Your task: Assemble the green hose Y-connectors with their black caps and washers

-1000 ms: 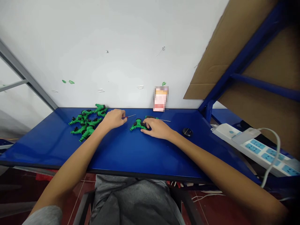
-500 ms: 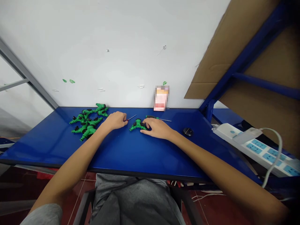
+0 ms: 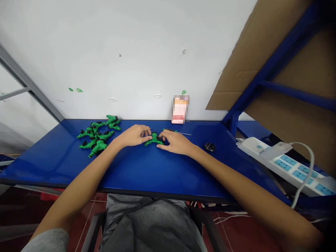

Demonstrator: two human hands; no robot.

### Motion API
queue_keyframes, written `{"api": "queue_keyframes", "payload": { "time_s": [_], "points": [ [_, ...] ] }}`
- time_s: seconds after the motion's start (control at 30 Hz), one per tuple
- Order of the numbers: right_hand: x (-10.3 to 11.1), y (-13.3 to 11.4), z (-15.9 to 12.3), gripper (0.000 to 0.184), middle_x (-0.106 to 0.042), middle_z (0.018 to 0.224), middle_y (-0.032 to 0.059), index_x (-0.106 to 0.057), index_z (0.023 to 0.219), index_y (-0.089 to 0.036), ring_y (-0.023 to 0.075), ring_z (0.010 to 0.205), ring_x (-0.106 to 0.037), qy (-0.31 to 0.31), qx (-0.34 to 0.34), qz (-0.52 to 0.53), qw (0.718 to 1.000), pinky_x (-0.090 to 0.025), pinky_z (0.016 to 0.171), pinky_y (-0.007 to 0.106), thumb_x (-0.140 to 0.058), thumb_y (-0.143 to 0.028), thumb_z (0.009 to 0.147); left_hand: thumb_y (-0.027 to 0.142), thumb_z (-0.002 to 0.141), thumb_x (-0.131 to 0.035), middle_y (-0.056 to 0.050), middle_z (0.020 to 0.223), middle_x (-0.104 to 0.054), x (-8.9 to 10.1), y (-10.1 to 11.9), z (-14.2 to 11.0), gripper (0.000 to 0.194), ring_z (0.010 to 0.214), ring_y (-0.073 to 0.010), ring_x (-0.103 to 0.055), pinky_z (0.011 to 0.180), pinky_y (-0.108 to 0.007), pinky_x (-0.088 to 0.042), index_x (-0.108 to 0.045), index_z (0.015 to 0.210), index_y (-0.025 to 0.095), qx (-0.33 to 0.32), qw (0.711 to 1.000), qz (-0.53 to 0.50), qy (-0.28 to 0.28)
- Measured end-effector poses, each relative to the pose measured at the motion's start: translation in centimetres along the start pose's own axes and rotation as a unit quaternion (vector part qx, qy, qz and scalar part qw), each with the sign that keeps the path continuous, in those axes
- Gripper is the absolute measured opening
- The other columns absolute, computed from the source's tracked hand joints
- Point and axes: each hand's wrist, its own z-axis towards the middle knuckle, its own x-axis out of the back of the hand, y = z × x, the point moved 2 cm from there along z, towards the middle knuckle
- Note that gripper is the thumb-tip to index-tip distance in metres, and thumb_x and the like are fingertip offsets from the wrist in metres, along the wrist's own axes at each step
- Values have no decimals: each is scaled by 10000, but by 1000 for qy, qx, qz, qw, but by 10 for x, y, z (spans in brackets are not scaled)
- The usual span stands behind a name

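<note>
A green Y-shaped hose splitter (image 3: 154,138) with black valve knobs lies on the blue table between my hands. My left hand (image 3: 136,135) has its thumb and curled fingers at the splitter's left side, around the black knob there. My right hand (image 3: 174,141) grips the right branch between thumb and fingers. Just behind my left hand, only the thin tip of a small screwdriver (image 3: 150,128) shows; its handle is hidden. Beyond my right hand lies a second screwdriver (image 3: 184,133), its green and black handle partly covered by my fingers.
Several more green hose splitters (image 3: 101,145) are heaped on the left of the blue table (image 3: 147,171). A blurred pinkish box (image 3: 180,110) leans on the white wall. To the right are a black computer mouse (image 3: 210,146) and a white power strip (image 3: 278,161) with a cable.
My left hand has moved right, from the small screwdriver's handle to the splitter's left side, covering most of that screwdriver. My right hand stays on the splitter.
</note>
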Motion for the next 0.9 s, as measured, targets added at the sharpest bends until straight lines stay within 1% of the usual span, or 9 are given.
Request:
{"api": "queue_keyframes", "payload": {
  "time_s": [0.1,0.17,0.3,0.4,0.5,0.6,0.7,0.8,0.9],
  "points": [
    [-2,-1,0,318,-672,1060,63,-656,1132,-228,234,890,-679,-4,2,-7,1000,-482,733,340,-704,-499,973,410,1059,-492,-66,892,-748,0,0,0,335,753,-205,-657,729,-317,-447,-731,1021,178,-2,1000,29,-1],
    [-2,-3,-1,376,-653,1111,77,-657,1170,-226,231,855,-667,-6,2,-18,1000,-495,735,358,-679,-550,981,413,1083,-438,-75,878,-739,1,-1,0,381,747,-216,-647,720,-330,-431,-726,1001,178,4,998,56,7],
    [13,0,-4,519,-594,1225,99,-634,1273,-238,241,862,-659,-3,-12,-15,1000,-527,762,392,-685,-634,942,332,1064,-431,-87,955,-765,7,-7,-1,328,813,-242,-676,745,-347,-446,-721,1028,184,33,996,81,22],
    [28,11,-5,407,-585,1234,91,-604,1301,-247,239,942,-659,-13,14,40,999,-548,823,391,-673,-430,944,223,1008,-440,-76,995,-779,12,-11,-2,279,859,-249,-694,792,-356,-478,-716,1027,193,54,994,83,38],
    [37,24,-4,385,-595,1242,93,-597,1262,-242,239,975,-654,22,19,44,999,-553,876,404,-655,-266,882,169,971,-434,-63,984,-778,13,-11,-2,287,876,-251,-698,816,-367,-496,-707,1054,201,65,994,74,51],
    [34,28,-2,313,-620,1222,96,-617,1207,-240,254,990,-664,50,13,21,998,-561,889,420,-654,-283,899,132,931,-452,-73,1025,-762,11,-9,-3,353,886,-247,-698,825,-371,-515,-662,1206,202,66,994,59,59],
    [24,23,0,211,-651,1170,105,-638,1151,-227,284,1044,-670,92,25,-25,995,-561,933,449,-612,-312,960,98,890,-469,-111,1172,-720,9,-10,-5,501,964,-254,-696,863,-387,-535,-557,1374,194,64,993,66,75],
    [15,20,2,175,-669,1136,118,-658,1124,-226,315,1102,-656,118,35,-66,990,-558,963,477,-592,-291,976,132,906,-483,-147,1239,-685,7,-18,-5,444,1068,-285,-685,949,-423,-541,-569,1339,177,71,990,102,66],
    [11,24,3,204,-675,1166,126,-671,1151,-222,325,1122,-651,118,27,-76,990,-557,1007,500,-614,-271,961,203,944,-506,-141,1189,-708,4,-26,-3,328,1092,-302,-689,978,-430,-540,-616,1252,177,89,989,121,19]
  ]
}}
